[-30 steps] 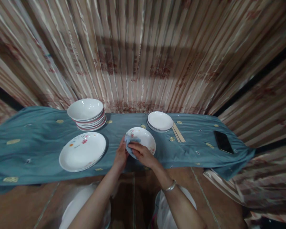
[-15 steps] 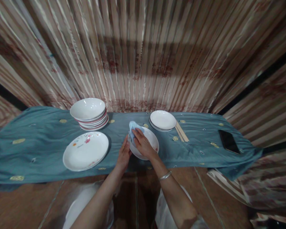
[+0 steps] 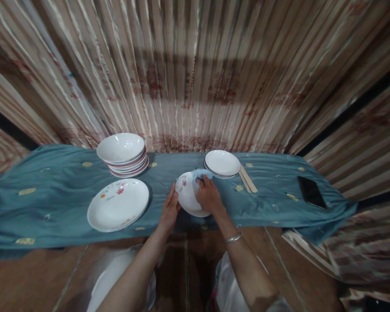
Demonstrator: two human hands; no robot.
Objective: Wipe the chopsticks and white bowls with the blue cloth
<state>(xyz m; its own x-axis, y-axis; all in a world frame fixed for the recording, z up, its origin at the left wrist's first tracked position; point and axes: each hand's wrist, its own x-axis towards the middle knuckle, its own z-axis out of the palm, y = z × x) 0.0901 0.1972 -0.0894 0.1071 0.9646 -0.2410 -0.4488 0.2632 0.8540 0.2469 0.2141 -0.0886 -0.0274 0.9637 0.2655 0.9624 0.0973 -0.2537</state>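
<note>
A white plate with small red flowers (image 3: 186, 197) is held over the front part of the table. My left hand (image 3: 170, 205) grips its left edge, fingers closed on the rim. Against the plate's upper right side, my right hand (image 3: 209, 196) presses a light blue cloth (image 3: 201, 174), its fingers closed on it. The cloth covers part of the far rim. Just beyond it sits a short stack of small white plates (image 3: 222, 163), with wooden chopsticks (image 3: 248, 179) lying beside them.
On the left stand stacked white bowls (image 3: 121, 148) with red-rimmed dishes below. Nearer lie large oval floral plates (image 3: 118, 206). A black phone (image 3: 311, 192) rests at the right on the teal tablecloth (image 3: 266, 203). A striped curtain (image 3: 188, 86) hangs close behind the table.
My right hand has moved the cloth from the plate's left side to its upper right, uncovering the flowers at the left. My left hand stays on the left edge.
</note>
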